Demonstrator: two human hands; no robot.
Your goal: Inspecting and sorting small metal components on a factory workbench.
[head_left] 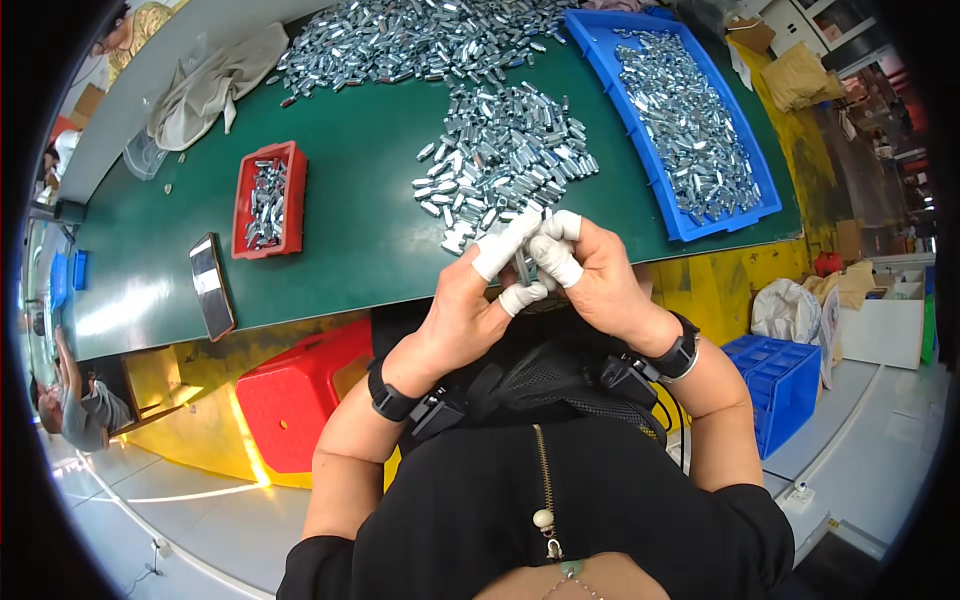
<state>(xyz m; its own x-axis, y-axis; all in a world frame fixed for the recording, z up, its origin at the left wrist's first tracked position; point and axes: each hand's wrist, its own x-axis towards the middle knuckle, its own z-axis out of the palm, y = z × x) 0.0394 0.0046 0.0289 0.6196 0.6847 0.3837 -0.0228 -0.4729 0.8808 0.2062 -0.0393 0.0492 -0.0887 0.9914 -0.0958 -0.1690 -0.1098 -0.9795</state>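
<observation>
My left hand (462,308) and my right hand (605,285) meet at the table's front edge, with white covers on several fingertips. Between them is a small silvery metal part (522,268), mostly hidden by the fingers. The left thumb and forefinger close around it, and the right fingertips are pinched against it. Just beyond my hands a loose heap of similar metal parts (505,150) lies on the green tabletop (360,200).
A larger pile of metal parts (420,40) covers the far side. To the right stands a blue tray (655,185) full of them; at left, a red bin (299,205) holds more. A phone (210,285), grey cloth (215,85), red stool (290,400) and blue crate (770,385) surround me.
</observation>
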